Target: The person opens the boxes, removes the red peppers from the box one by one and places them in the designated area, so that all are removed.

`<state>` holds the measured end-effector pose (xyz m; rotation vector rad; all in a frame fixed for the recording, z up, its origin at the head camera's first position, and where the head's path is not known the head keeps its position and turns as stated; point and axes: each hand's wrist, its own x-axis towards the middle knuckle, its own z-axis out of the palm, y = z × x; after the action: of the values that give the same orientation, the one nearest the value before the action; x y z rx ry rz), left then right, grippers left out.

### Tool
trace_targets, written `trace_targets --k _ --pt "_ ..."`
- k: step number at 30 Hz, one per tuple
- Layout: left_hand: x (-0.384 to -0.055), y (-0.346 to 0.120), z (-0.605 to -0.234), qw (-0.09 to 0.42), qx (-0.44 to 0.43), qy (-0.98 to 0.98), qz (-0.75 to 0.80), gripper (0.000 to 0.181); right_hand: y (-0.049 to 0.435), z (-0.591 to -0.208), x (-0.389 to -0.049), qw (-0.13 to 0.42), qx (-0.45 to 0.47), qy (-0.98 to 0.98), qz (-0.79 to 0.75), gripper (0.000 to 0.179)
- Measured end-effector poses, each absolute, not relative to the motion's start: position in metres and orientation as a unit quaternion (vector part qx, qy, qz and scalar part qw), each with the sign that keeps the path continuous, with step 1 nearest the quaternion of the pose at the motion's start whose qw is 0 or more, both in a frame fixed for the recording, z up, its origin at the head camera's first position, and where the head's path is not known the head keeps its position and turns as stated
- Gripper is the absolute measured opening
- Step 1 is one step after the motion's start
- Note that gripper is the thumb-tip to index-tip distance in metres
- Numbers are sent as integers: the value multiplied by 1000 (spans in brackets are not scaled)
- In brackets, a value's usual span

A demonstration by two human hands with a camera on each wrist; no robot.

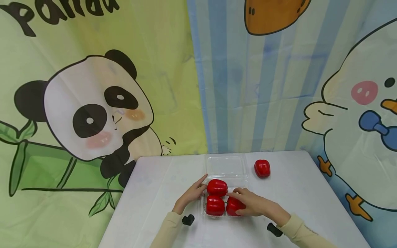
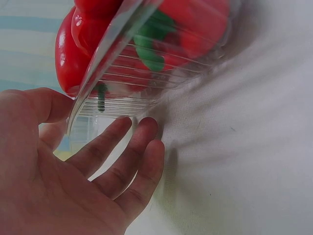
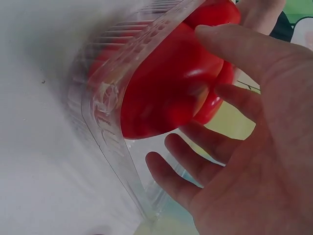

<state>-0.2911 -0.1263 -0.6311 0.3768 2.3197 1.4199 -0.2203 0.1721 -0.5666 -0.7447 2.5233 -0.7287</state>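
Note:
Three red bell peppers (image 1: 215, 205) sit in a clear plastic clamshell box (image 1: 214, 216), its lid laid back behind it. My left hand (image 1: 194, 191) is at the box's left side, thumb by the rim (image 2: 78, 105) and the other fingers spread along the ribbed wall. Over the front right bell pepper (image 1: 234, 205) is my right hand (image 1: 252, 202). Its thumb and index fingertips overlap that pepper's upper side in the right wrist view, while the remaining fingers stay loosely spread near the rim. Green stems (image 2: 151, 49) show through the wall.
Another red bell pepper (image 1: 262, 168) lies on the white table (image 1: 167, 186) behind and right of the box. The raised lid (image 1: 225, 166) reaches near the table's far edge. A curtain with a panda print (image 1: 93, 113) hangs behind.

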Motion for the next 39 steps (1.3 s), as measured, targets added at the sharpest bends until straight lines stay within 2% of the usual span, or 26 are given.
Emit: trace_targets --k 25,39 --pt "-290 -126 -626 198 132 828 508 57 167 -579 -225 217 -257 916 -221 84" --pt "-288 -127 -627 198 130 826 511 57 169 -575 -225 220 -258 914 -224 83"
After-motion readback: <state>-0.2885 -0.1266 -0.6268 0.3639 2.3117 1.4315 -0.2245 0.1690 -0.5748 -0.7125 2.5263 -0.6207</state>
